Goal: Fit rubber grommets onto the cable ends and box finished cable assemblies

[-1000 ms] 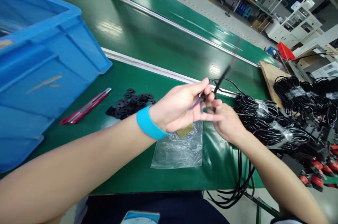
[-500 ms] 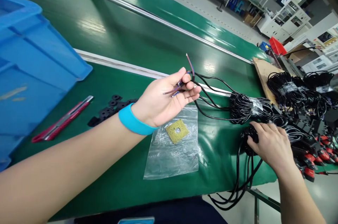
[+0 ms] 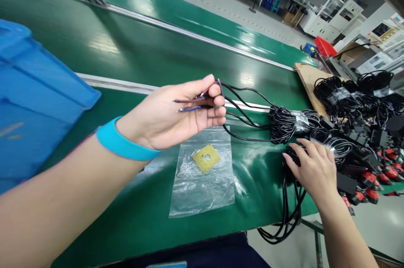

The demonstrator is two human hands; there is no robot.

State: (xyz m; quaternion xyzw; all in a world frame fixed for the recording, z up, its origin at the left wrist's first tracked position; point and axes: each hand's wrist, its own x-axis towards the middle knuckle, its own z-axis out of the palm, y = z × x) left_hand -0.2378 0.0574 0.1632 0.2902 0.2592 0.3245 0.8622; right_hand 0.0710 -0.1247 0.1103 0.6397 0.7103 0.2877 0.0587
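Head view: left hand (image 3: 179, 120) palm up above the tabletop (image 3: 132, 234), toward its far edge, grasping wires (image 3: 190, 109) between thumb and fingers; brown and blue ends lie over the palm, another end shows at the fingertips. Exact wire count unclear. Black cables (image 3: 260, 126) run right from that hand to a bundle (image 3: 280, 125), wrapped in clear film, near the tabletop's far right corner. Right hand (image 3: 315, 167) palm down over a second bundle (image 3: 293, 156), nearer the right end of the near edge; fingers apart and bent, cannot tell whether it grips or only rests there. Black leads (image 3: 284, 205) hang over the near edge, just beside the right hand. Red-and-black parts (image 3: 372, 181) heaped along the right edge, past the right hand. More coils (image 3: 339, 93) beyond them, beside a brown board (image 3: 304, 83). Clear bag (image 3: 202, 196) flat between the hands, toward the middle of the near edge; yellow pad (image 3: 202, 165) with a central hole on top, tilted to the bag's sides. Blue bin (image 3: 41, 99) at the left end. Turquoise band (image 3: 121, 144) around the left wrist; something red behind that forearm, mostly hidden.
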